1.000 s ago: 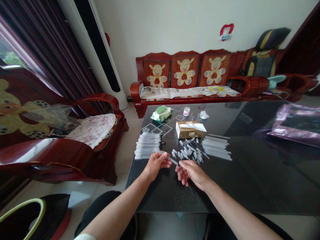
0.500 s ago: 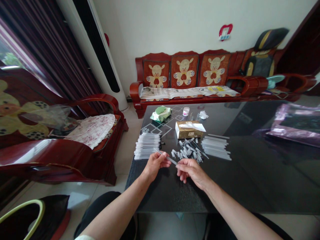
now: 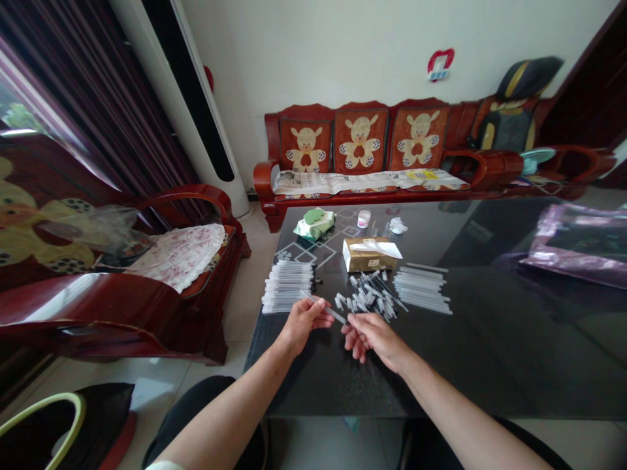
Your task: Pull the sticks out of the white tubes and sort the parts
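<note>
Between thumb and fingers, my left hand [image 3: 304, 322] grips a translucent pen barrel [image 3: 336, 314] above the table's near part. My right hand [image 3: 375, 336] is closed in a pinch at the barrel's right end, its other fingers curled below. Any small part inside that pinch is hidden. Just beyond my hands lies a loose pile of pale pen caps and dark, thin pen refills [image 3: 369, 294]. Left of the pile is a row of pens with black ends [image 3: 289, 287]. To its right lie several clear pen barrels [image 3: 422, 288] side by side.
Behind the pile stands a tissue box [image 3: 369, 262]. Farther back are a green wipes pack [image 3: 315, 227], a small white jar [image 3: 364, 219] and a crumpled tissue [image 3: 398, 226]. A purple plastic-wrapped item [image 3: 578, 245] lies on the dark table [image 3: 490, 352] at right.
The fingers of my right hand have shifted slightly at the barrel's end, the lower ones moving a little left. My left hand keeps its hold; the view has moved very slightly.
</note>
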`<state>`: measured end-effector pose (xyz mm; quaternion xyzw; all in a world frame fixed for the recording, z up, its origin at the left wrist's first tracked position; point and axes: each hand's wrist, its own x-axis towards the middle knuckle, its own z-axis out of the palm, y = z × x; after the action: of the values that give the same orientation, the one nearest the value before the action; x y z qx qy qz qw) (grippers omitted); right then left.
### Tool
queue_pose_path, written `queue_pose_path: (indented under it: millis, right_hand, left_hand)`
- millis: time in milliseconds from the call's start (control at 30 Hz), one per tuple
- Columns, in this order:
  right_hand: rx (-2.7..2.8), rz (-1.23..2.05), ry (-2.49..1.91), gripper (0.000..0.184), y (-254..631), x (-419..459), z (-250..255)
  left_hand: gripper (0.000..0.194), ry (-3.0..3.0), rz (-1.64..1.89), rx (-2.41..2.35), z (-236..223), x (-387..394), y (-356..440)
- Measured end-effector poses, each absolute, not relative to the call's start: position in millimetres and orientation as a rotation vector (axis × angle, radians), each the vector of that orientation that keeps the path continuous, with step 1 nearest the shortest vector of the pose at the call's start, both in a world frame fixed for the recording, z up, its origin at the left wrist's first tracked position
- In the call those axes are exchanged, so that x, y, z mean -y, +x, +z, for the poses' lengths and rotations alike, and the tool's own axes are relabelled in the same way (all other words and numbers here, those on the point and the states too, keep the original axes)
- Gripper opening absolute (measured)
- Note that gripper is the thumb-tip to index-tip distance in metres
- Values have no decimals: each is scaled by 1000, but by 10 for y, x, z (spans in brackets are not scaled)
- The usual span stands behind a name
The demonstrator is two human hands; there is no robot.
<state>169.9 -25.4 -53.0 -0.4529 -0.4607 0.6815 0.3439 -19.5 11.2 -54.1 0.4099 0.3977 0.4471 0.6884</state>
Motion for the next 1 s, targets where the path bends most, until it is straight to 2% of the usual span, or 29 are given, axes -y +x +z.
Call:
queue_pose_path:
  millis: [67, 233, 400, 567, 733, 1000]
  right_hand:
    - [1219, 1794, -1164, 45, 1692, 261, -523]
    - [1206, 1691, -1194, 34, 1695, 259, -530]
    - [1211, 1802, -1186, 46, 1699, 260, -549]
    - [1225, 1737, -1188, 37, 1694, 269, -531]
    - [1192, 1835, -1187, 47, 1681, 286, -513]
    - [1204, 1686, -1246, 30, 1688, 265, -562]
  left_hand:
    - [39, 918, 1003, -889, -539, -109, -195]
    - [40, 918, 999, -892, -531, -99, -186]
    - [39, 914, 995, -893, -540, -107, -192]
    - [39, 923, 987, -885, -551, -103, -191]
    - [39, 920, 982, -896, -560, -109, -181]
    - [37, 930, 977, -886, -587, -103, -178]
